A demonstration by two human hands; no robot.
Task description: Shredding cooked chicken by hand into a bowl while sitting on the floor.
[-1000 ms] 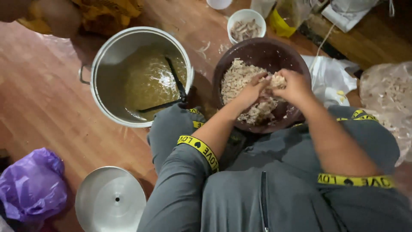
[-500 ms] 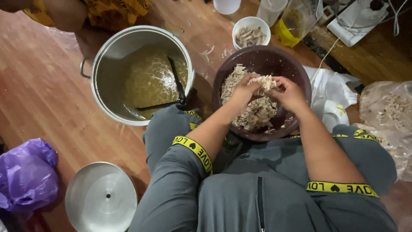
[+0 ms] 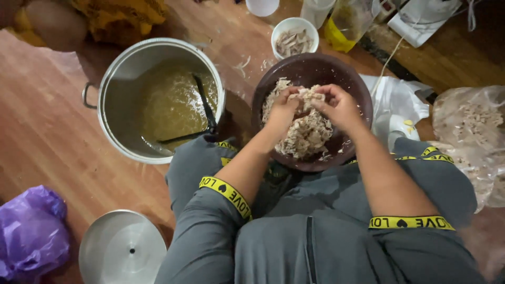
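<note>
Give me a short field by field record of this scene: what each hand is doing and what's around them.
left hand: pulling at a clump of shredded meat
right hand: gripping the same clump from the other side
bowl: dark brown, holds the meat, on the person's lap
pot: broth with a black ladle in it
lid: on the floor
small white bowl: scraps inside
purple bag: lower left
</note>
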